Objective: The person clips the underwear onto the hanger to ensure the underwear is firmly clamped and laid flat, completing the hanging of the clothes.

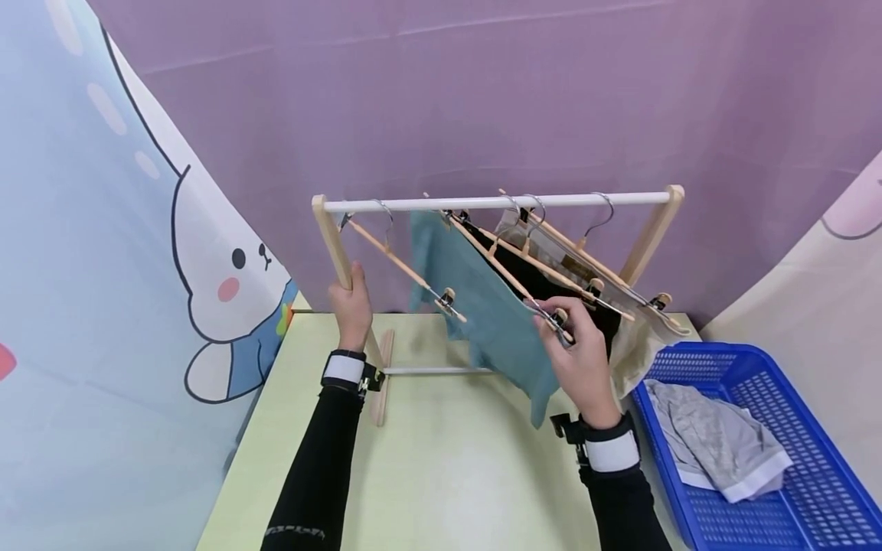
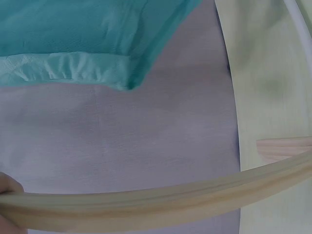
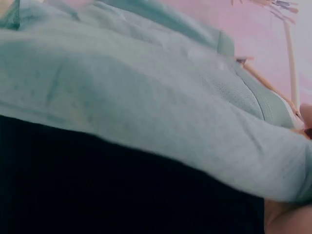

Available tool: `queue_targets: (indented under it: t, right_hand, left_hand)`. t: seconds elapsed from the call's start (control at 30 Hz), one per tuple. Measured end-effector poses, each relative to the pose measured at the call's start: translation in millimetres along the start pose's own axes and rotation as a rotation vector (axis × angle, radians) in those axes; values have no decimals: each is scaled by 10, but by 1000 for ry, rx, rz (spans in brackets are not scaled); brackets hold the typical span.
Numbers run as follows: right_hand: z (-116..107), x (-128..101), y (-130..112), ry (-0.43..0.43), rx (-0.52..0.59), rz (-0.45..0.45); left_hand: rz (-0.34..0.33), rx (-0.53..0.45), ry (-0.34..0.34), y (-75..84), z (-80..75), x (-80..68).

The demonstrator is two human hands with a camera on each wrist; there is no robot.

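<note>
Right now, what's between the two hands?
In the head view, the teal garment hangs between the left hand, gripping the rack post, and the right hand at a hanger clip.

I count one wooden rack (image 1: 335,243) with one white rail (image 1: 496,203) on one table (image 1: 441,474). Four hangers (image 1: 403,265) hang from it — three carry cloth: one teal garment (image 1: 482,306), one black garment (image 1: 551,287), one cream garment (image 1: 641,337). One blue basket (image 1: 813,459) holds one grey garment (image 1: 717,444). My two hands — left hand (image 1: 351,306), right hand (image 1: 582,360).
</note>
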State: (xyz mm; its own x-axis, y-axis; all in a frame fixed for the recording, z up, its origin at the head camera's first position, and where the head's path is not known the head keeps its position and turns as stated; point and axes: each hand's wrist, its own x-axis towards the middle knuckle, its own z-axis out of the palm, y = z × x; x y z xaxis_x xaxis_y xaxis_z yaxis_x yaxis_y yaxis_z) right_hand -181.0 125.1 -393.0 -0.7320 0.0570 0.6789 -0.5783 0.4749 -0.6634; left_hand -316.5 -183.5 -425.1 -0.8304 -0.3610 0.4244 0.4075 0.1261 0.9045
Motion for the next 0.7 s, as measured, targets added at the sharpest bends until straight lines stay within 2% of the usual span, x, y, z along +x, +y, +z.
queue_targets:
  t: [0.17,0.27,0.4,0.57,0.7]
  right_hand:
    - [-33,-63,-21,-49,-13,115]
    - [-45,-135,50,-62,-57,187]
    - [-50,-252,124,-67,-122,240]
    - [-31,-444,261,-86,-113,290]
    - [-9,-668,406,-144,-96,349]
  left_hand:
    - [-20,-3,-1,-22,2,-2]
    - [-19,-1,-4,-26,-2,-5]
    - [-23,6,0,-20,2,-8]
    - [-19,19,7,-3,13,-10]
    - [-15,17,12,5,22,-11]
